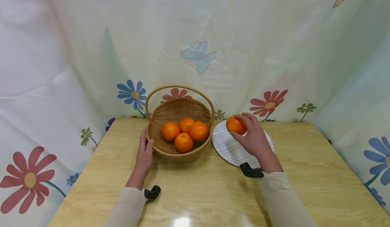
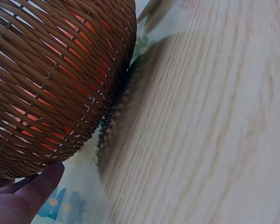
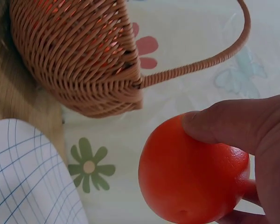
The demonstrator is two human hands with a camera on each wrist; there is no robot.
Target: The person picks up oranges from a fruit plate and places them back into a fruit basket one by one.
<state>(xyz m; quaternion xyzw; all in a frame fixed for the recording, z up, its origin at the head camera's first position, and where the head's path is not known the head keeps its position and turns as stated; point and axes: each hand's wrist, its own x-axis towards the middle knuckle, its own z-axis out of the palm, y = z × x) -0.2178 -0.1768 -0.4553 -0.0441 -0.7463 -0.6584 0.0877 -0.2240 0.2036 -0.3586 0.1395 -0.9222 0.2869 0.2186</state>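
Note:
My right hand (image 1: 255, 139) pinches an orange (image 1: 235, 125) between thumb and fingers, above a round white plate (image 1: 223, 145) with blue grid lines. In the right wrist view, the thumb presses the upper side of that fruit (image 3: 186, 175), and some fingertips behind it are hidden. A wicker basket (image 1: 179, 157) with a tall handle stands left of the plate, holding several oranges (image 1: 184, 143). Against the basket's left side rests my left hand (image 1: 145, 154), fingers extended. Its thumb touches the outer wicker wall (image 2: 60, 88) in the left wrist view.
A light wooden table (image 1: 189, 186) bears the basket and the plate. Behind it and along both sides hangs a pale curtain (image 1: 243, 51) printed with flowers and butterflies. The basket's arched handle (image 1: 178, 86) rises between the basket and the curtain.

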